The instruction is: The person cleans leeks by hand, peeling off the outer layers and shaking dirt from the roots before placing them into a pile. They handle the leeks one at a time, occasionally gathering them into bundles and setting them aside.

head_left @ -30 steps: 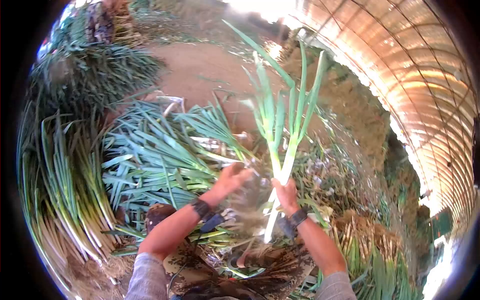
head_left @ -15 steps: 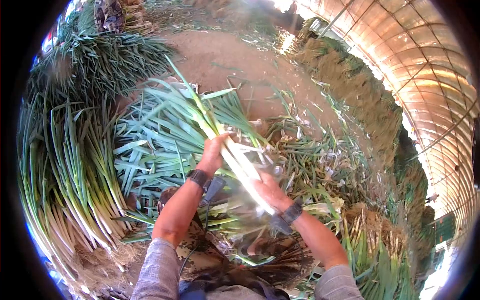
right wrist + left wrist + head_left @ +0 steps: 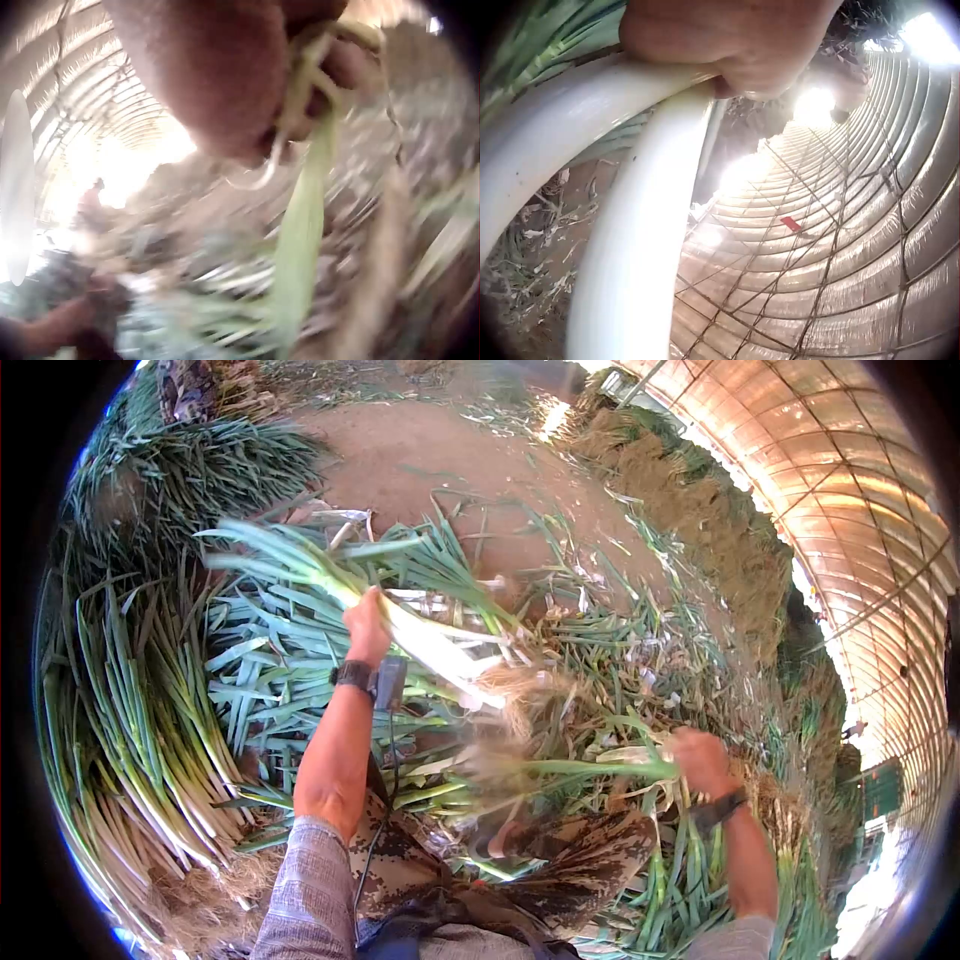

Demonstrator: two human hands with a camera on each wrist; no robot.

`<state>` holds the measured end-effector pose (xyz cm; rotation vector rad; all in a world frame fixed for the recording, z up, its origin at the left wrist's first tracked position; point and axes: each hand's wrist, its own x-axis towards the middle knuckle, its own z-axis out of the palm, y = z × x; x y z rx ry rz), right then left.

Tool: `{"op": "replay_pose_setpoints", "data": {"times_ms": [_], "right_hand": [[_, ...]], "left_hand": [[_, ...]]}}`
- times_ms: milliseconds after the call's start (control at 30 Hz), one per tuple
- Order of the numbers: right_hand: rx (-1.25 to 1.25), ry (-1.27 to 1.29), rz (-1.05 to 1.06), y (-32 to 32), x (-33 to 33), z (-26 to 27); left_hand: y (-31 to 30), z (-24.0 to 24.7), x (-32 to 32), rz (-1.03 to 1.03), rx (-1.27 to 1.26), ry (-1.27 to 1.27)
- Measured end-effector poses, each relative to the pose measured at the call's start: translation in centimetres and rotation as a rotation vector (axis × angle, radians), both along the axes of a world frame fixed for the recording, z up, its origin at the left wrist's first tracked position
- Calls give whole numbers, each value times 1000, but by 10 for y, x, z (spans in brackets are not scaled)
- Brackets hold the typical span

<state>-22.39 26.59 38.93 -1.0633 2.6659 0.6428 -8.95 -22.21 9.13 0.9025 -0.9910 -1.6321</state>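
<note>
My left hand [image 3: 367, 628] grips two large green onions [image 3: 415, 640] around their white stalks. Their green tops point to the far left, and the bushy roots [image 3: 518, 695] hang toward the middle. In the left wrist view the two thick white stalks [image 3: 641, 225] spread apart below the curled fingers. Off to the right, my right hand [image 3: 705, 762] pinches a long loose green leaf [image 3: 610, 768], apart from the onions. The right wrist view shows this pale leaf [image 3: 304, 240] hanging from the fingers, along with a thin curled strip.
A heap of green onions [image 3: 285, 660] lies beneath the left hand, with bundles [image 3: 150, 730] further left and a big pile [image 3: 200, 475] behind. Leaf scraps [image 3: 640, 645] litter the ground at right. More onions [image 3: 690, 880] lie by the right knee. A curved tunnel roof [image 3: 850, 490] rises at right.
The green onions passed from my right hand to my left and swung over toward the left, roots now toward the middle. My right hand moved away right and now holds a loose leaf.
</note>
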Motion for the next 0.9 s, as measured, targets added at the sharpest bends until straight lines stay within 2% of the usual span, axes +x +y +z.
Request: {"op": "replay_pose_setpoints", "data": {"times_ms": [33, 100, 133, 167, 200, 233, 267, 300, 400, 433, 467, 500, 533, 567, 600, 667, 700, 733, 767, 800, 833, 867, 900], "right_hand": [[-206, 111, 19, 50, -40, 1], [-265, 304, -20, 120, -100, -22], [-557, 0, -119, 95, -84, -19], [-844, -305, -241, 69, -66, -25], [-793, -370, -218, 40, -54, -41], [-850, -655, -260, -8, -15, -39], [-759, -651, -49, -33, -8, -63], [-821, -896, -74, -73, 26, -61], [-854, -1165, 157, -143, 66, -108], [-717, -1118, 287, -150, 81, -117], [-565, -1061, 423, -152, 97, -123], [-773, -1322, 6, -152, 115, -128], [-677, -1441, -143, -138, 122, -119], [-684, -1543, 15, -108, 128, -135], [-689, -1638, 179, -83, 122, -144], [-643, -1128, 490, -58, 118, -71], [-105, -449, 741, -46, 83, -57], [-376, -401, 693, -9, 17, -87], [-304, -54, 952, 18, -43, -79], [-99, -59, 79, 16, -30, -18], [-311, 166, 33, 70, -72, -34], [-201, 241, -16, 81, -80, -26], [-447, 124, 9, 92, -94, -40]], "left_hand": [[5, 23, 1, 28, 300, 141], [15, 34, 0, 16, 350, 275], [19, 38, 3, 13, 352, 269], [26, 42, 3, -94, 379, 358], [34, 49, 1, -207, 405, 451], [39, 59, 0, -247, 429, 389], [51, 76, 4, -306, 439, 399], [62, 87, 6, -360, 447, 407], [62, 77, 5, -458, 507, 483], [59, 76, 7, -519, 548, 527], [54, 76, 11, -489, 530, 503], [42, 69, 13, -466, 525, 512], [25, 55, 14, -421, 565, 545], [12, 44, 16, -378, 603, 574], [4, 41, 17, -194, 627, 556], [-5, 15, 18, -15, 570, 447], [-4, 12, 18, 65, 514, 393], [0, 9, 17, 52, 514, 386], [6, 9, 13, 51, 485, 293], [12, 9, 10, 55, 454, 209], [31, 17, 13, 34, 321, 232], [41, 16, 10, 1, 234, 148], [50, 11, 9, -19, 147, 59]]}}
